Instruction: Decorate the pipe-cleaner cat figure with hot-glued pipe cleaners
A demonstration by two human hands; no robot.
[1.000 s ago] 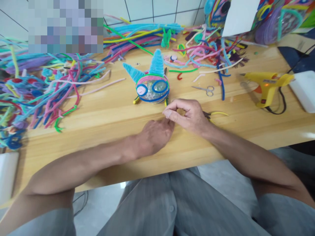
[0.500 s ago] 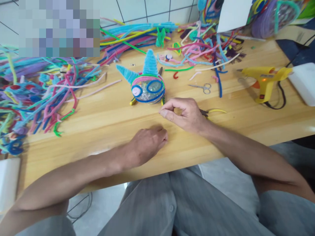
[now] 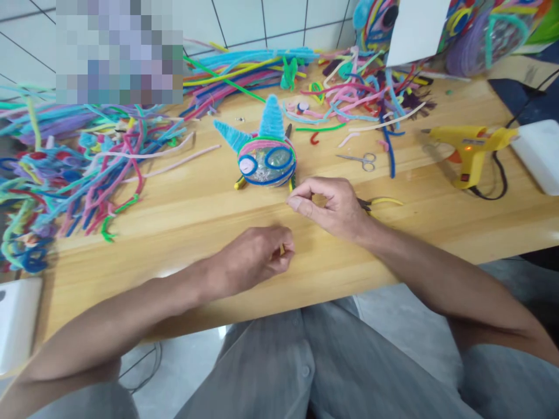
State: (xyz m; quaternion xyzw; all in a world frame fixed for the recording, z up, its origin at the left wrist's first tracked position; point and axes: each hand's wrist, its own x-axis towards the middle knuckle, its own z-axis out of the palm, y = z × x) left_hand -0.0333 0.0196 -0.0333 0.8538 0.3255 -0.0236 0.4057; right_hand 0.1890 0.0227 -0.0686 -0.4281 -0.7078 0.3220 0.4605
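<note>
My left hand (image 3: 257, 256) hovers over the near part of the table, its fingers curled and thumb and fingertips close together. My right hand (image 3: 334, 206) is pinched, thumb against forefinger, just in front of a clear ball-shaped craft figure (image 3: 267, 166). Whatever either hand may hold is too small or hidden to make out. The figure has two blue fuzzy ears (image 3: 271, 119), blue pipe-cleaner rings as eyes, and a pale round button (image 3: 247, 167) in the left ring; the right ring has no button. Yellow-handled pliers (image 3: 386, 201) lie partly behind my right wrist.
Small scissors (image 3: 367, 161) and short pipe-cleaner pieces (image 3: 321, 127) lie behind my right hand. A yellow glue gun (image 3: 474, 152) with a lit orange light stands at the right. Tangled pipe cleaners (image 3: 109, 169) cover the left side; bundles (image 3: 244, 73) line the back.
My left hand has turned so that its curled thumb and fingertips show. My right hand stays pinched in nearly the same place. The whole view has shifted slightly.
</note>
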